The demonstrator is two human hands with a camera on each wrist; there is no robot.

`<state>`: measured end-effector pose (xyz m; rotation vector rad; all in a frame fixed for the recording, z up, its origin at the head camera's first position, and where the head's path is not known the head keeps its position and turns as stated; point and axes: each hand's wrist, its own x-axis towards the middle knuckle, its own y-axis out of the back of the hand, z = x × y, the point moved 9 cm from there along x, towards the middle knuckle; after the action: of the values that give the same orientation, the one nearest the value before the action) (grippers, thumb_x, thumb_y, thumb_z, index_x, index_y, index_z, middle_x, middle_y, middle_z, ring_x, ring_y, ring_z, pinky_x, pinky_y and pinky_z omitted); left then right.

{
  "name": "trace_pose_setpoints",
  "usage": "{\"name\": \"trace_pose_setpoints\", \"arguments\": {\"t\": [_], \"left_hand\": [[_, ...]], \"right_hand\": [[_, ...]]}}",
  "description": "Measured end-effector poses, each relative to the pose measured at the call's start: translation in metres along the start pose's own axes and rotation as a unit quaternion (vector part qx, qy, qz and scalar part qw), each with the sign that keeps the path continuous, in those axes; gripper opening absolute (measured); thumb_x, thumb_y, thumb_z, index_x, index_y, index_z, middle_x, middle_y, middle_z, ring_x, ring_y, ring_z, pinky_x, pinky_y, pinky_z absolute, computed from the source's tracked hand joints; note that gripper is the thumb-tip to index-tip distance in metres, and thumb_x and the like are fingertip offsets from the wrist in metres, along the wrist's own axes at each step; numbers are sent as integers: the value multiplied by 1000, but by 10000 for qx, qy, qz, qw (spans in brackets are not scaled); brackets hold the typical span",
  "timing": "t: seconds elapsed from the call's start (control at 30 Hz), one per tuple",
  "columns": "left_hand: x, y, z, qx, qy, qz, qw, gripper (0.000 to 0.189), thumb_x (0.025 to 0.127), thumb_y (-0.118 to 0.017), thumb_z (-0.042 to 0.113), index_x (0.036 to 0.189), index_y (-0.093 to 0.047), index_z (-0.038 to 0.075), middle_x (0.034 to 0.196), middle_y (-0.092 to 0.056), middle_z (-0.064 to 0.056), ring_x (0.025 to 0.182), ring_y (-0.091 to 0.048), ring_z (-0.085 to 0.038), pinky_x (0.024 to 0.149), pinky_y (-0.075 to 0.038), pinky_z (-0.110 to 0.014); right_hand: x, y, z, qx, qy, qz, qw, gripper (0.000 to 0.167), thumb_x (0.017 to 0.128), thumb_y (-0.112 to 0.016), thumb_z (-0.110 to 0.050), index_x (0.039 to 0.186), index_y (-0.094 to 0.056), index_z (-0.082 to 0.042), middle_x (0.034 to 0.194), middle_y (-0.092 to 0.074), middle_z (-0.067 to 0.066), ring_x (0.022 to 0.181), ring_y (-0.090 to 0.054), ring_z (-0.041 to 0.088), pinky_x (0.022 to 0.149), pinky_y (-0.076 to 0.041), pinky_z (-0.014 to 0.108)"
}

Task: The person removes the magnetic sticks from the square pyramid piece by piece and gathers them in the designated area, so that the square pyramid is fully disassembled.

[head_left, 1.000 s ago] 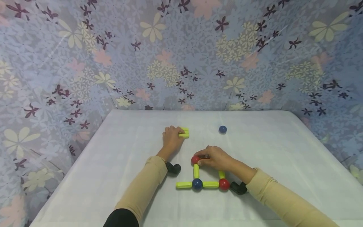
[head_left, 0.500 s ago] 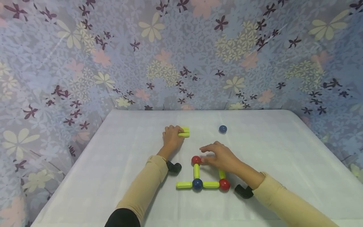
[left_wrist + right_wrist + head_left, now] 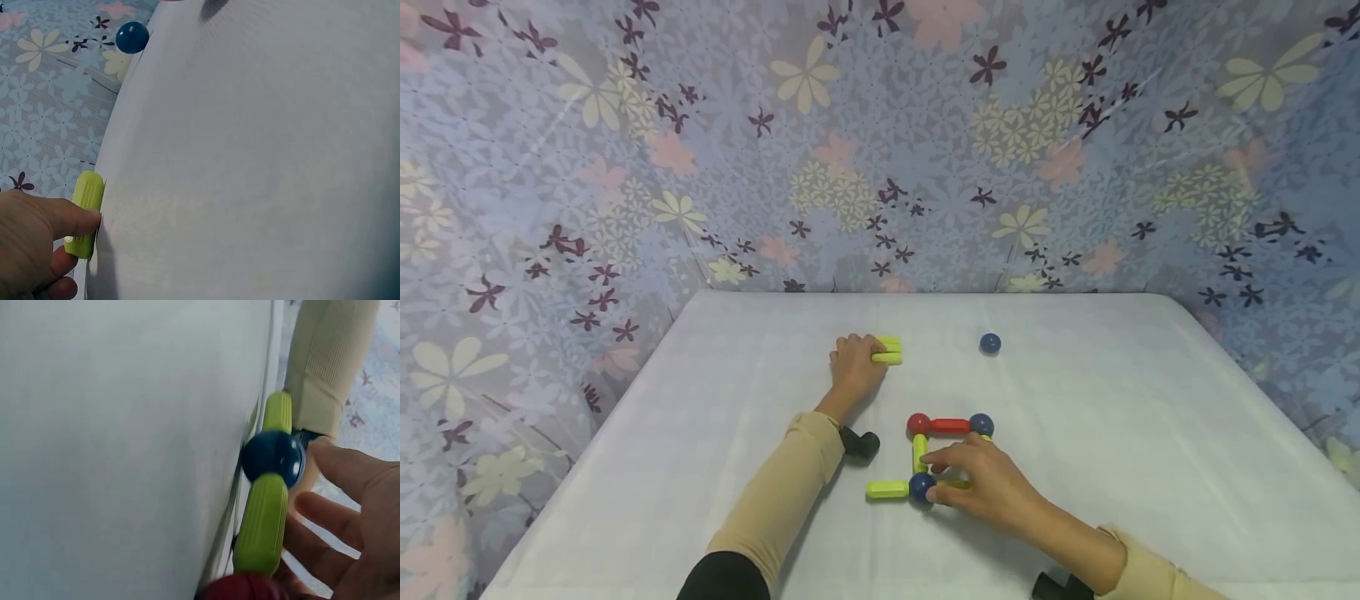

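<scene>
Just above the middle of the head view, the left hand (image 3: pixel 854 367) grips a small bundle of lime-green rods (image 3: pixel 887 358), lying side by side at its fingertips; the left wrist view, at lower left, shows one of them pinched between thumb and fingers.

In the lower middle of the head view, the right hand (image 3: pixel 996 492) has its fingers loosely bent and spread, with no firm grasp to be seen. Its thumb meets the right edge of a corner blue ball (image 3: pixel 919 488), and a fingertip lies over the lower part of an upright-running green rod (image 3: pixel 920 450). That rod joins the ball to a red ball (image 3: pixel 918 425) above it. From the red ball a red rod (image 3: pixel 950 426) runs right to a second blue ball (image 3: pixel 981 425). A side green rod (image 3: pixel 886 489) sticks out left from the corner ball, while the hand covers much of the frame's right and lower sides. The right wrist view shows another red ball (image 3: pixel 244 589) at bottom centre, joined by a ribbed green rod (image 3: pixel 261 525) to the corner ball.

A loose blue ball (image 3: pixel 990 343) sits above the frame on the white tablecloth (image 3: pixel 1112 400).
</scene>
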<state>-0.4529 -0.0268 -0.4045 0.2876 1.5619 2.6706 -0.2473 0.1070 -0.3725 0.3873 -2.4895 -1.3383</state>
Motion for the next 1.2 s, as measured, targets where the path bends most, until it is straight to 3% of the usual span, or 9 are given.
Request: {"name": "trace_pose_setpoints", "arguments": {"t": [0.2, 0.37, 0.57, 0.73, 0.93, 1.03, 1.2], "left_hand": [[-2, 4, -3, -85, -24, 18, 10000, 27, 80, -69, 22, 107, -67, 17, 104, -59, -4, 102, -46, -24, 87, -36, -39], [-18, 17, -5, -623, -265, 13, 9977, 24, 82, -67, 24, 105, -67, 17, 100, -58, -4, 98, -46, -23, 84, -35, -39], [-57, 26, -3, -1440, -427, -410, 9878, 17, 88, -62, 23, 102, -69, 17, 100, -61, -4, 99, -47, -21, 87, -36, -40], [-105, 33, 5, -1982, -767, -833, 9736, 20, 92, -57, 22, 105, -71, 15, 99, -65, -2, 98, -50, -19, 84, -40, -37], [-158, 31, 10, -2293, -990, -1545, 9559, 31, 89, -62, 36, 109, -69, 14, 100, -66, 1, 97, -47, -17, 81, -37, -33], [-175, 28, 10, -2060, -1117, -1704, 9571, 36, 82, -69, 41, 108, -69, 16, 99, -65, 3, 94, -45, -14, 80, -33, -31], [-188, 29, 15, -1388, -1469, -1557, 9669, 35, 76, -75, 38, 105, -70, 20, 93, -64, 9, 88, -44, -9, 78, -31, -28]], "right_hand": [[-1, -9, -1, 48, -13, -203, 9998, 33, 75, -76, -34, 106, -71, -25, 91, -66, -17, 79, -42, 1, 65, -36, 17], [0, -11, 0, -4, -22, -225, 9997, 29, 76, -76, -30, 105, -71, -27, 89, -62, -16, 79, -43, 2, 64, -36, 17], [1, -9, 1, -82, 142, -115, 9998, 29, 76, -76, -29, 104, -71, -27, 88, -63, -15, 77, -45, 2, 63, -36, 17], [2, -9, 0, -146, 251, -142, 9995, 29, 76, -75, -30, 105, -71, -28, 92, -66, -16, 77, -43, 2, 63, -35, 17], [2, -9, 2, -114, 201, -184, 9996, 29, 77, -75, -29, 106, -71, -28, 92, -66, -16, 76, -43, 2, 62, -35, 17], [2, -9, 2, -99, 187, -200, 9996, 29, 77, -74, -29, 106, -71, -28, 92, -66, -16, 77, -43, 2, 62, -35, 17], [1, -8, 1, -102, 208, -181, 9996, 29, 77, -74, -31, 107, -71, -28, 94, -67, -16, 77, -43, 1, 63, -35, 17]]}}
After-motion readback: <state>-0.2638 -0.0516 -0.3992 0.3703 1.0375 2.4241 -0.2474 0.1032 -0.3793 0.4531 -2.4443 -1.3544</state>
